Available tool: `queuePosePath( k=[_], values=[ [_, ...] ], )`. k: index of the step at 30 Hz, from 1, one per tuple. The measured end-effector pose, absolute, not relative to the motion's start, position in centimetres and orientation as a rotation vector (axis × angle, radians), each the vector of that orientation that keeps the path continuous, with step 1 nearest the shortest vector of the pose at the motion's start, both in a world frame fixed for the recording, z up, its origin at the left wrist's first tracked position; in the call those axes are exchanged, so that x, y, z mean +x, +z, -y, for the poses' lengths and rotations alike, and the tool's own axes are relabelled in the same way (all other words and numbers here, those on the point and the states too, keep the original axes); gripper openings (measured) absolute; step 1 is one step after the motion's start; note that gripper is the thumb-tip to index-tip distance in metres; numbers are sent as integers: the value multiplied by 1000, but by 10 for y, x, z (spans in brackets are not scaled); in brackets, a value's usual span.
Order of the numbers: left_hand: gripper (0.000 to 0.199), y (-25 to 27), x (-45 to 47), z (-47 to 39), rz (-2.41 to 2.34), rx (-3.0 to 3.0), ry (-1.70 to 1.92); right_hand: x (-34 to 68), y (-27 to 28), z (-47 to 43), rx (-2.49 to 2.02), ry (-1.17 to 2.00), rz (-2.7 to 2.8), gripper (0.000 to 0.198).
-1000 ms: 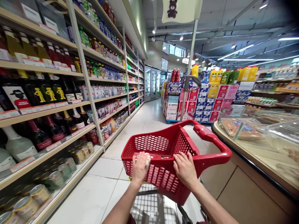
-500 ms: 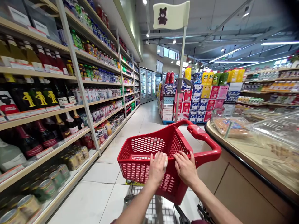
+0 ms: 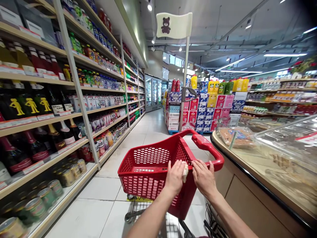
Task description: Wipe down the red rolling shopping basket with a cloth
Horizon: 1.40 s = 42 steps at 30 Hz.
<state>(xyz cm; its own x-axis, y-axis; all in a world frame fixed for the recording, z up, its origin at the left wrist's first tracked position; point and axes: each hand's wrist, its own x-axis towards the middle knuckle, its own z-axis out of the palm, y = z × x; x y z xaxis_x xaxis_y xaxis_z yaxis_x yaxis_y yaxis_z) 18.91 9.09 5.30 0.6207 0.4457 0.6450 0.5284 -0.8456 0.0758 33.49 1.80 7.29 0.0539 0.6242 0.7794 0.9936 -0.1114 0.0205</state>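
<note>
A red plastic shopping cart [image 3: 148,180] stands side-on before me, its curved handle at the right. My left hand [image 3: 174,178] is closed over the near rim of its basket. Between thumb and fingers it pinches a small crumpled white wad [image 3: 185,172], which looks like tissue or cloth. Just to the right, my right hand [image 3: 204,178] grips the same rim near the base of the handle, its fingertips bent over the edge. Inside the basket I see no goods. A pole on the cart carries a cream flag [image 3: 174,25] with a bear print.
Shelves [image 3: 74,119] of bottles and cans line the left side. A counter [image 3: 247,168] with clear covers over food runs close along the right. Ahead stand stacked drink cartons [image 3: 203,112], and glass-door fridges [image 3: 153,91] farther back. Tiled floor [image 3: 99,191] lies between.
My left hand has slid right along the rim, closer to my right hand. My right hand has also shifted slightly right, nearer the handle. The whole view has moved a little.
</note>
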Motion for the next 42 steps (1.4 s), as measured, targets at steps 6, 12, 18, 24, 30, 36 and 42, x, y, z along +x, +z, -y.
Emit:
queuePosePath(
  k=[6, 12, 18, 24, 30, 36, 42],
  values=[
    [43, 55, 184, -92, 876, -2688, -1041, 349, 75, -14, -1795, -899, 1545, 33],
    [42, 61, 224, -81, 676, -2685, -1123, 346, 75, -19, -1772, -895, 1495, 34],
    [44, 35, 168, -106, 825, -2532, -1116, 352, 74, -17, -1758, -901, 1517, 35],
    [51, 21, 143, -110, 915, -2484, -1047, 314, 68, -35, -1730, -798, 1577, 32],
    [47, 14, 113, -125, 1024, -2443, -993, 297, 62, -40, -1712, -763, 1686, 32],
    [46, 5, 69, -130, 1233, -2407, -871, 271, 57, -50, -1745, -712, 1737, 31],
    [49, 8, 49, -127, 1320, -2521, -758, 244, 42, -59, -1689, -652, 1815, 33]
  ],
)
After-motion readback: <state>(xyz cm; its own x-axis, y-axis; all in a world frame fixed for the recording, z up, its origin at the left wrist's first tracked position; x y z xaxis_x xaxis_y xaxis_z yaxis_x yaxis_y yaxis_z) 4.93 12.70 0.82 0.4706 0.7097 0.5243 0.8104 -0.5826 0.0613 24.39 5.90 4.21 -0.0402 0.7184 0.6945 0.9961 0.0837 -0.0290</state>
